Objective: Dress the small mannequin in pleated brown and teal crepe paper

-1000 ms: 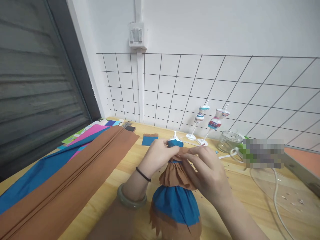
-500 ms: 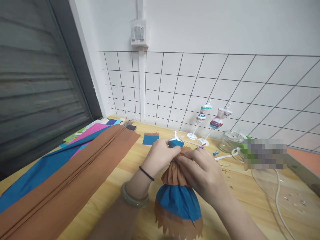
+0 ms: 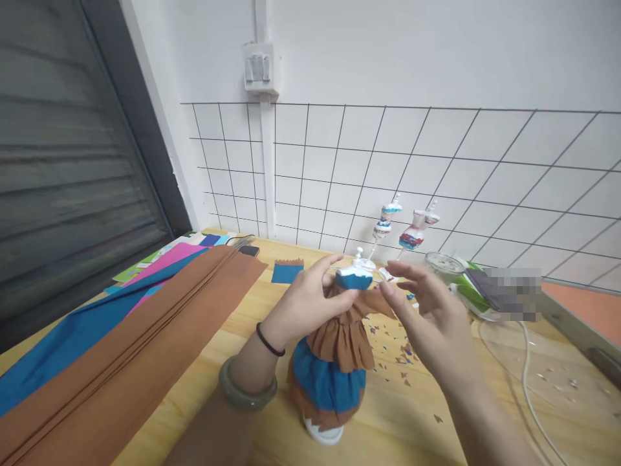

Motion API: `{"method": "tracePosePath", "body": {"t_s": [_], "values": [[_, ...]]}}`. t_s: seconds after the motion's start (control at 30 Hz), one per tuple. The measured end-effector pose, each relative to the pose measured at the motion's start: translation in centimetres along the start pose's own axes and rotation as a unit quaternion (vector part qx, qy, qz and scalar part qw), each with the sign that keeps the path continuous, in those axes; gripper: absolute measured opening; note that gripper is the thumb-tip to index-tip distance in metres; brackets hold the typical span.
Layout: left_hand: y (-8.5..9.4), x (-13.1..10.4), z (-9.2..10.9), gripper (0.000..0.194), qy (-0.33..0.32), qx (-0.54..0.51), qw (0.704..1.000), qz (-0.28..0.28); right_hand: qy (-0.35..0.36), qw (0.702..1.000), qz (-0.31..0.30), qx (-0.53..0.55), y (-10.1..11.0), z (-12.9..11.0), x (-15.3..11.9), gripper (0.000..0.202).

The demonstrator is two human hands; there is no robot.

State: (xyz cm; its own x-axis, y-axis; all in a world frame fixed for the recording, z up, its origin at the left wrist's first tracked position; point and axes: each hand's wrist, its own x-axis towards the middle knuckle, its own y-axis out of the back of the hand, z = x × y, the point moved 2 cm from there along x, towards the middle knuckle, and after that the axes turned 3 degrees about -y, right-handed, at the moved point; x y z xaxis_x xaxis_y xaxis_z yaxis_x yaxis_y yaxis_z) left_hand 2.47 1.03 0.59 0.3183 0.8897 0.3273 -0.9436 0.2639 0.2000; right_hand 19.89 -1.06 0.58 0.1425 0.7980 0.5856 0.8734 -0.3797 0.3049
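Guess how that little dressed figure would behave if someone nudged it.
The figure might tip: its white base looks narrower than its skirt. The skirt would probably crease or flop rather than hold stiff, given its gathered folds.

dress (image 3: 334, 374): matt, gathered, paper-like | stand base (image 3: 326, 435): smooth white plastic look | brown sheet (image 3: 160, 343): matt, creased paper look | counter (image 3: 402, 430): smooth, grained wood | bangle (image 3: 252, 400): glossy, stone-like

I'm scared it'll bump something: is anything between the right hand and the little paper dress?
Nothing visible stands between the right hand and the paper dress; the left hand holds it from the other side.
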Motion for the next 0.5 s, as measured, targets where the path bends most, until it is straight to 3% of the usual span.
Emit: {"method": "tracePosePath", "body": {"t_s": [0.1,0.2,0.37,0.5], "values": [[-0.7,-0.4,0.9,0.067,-0.016,0.064,0.997,-0.038,-0.077,0.990,-0.080,0.088,-0.2,0.5,0.1,0.042],[-1.2,-0.7,1.7,0.073,-0.024,0.119,0.992,-0.039,-0.100,0.981,-0.107,0.129,-0.2,0.7,0.0,0.044],[-1.5,-0.9,1.7,0.087,-0.008,0.059,0.996,-0.067,-0.165,0.962,-0.108,0.190,0.3,1.5,0.5,0.044],[-1.4,-0.7,0.9,0.071,0.017,-0.018,0.996,-0.089,-0.181,0.946,-0.137,0.233,0.5,1.7,1.0,0.040]]}}
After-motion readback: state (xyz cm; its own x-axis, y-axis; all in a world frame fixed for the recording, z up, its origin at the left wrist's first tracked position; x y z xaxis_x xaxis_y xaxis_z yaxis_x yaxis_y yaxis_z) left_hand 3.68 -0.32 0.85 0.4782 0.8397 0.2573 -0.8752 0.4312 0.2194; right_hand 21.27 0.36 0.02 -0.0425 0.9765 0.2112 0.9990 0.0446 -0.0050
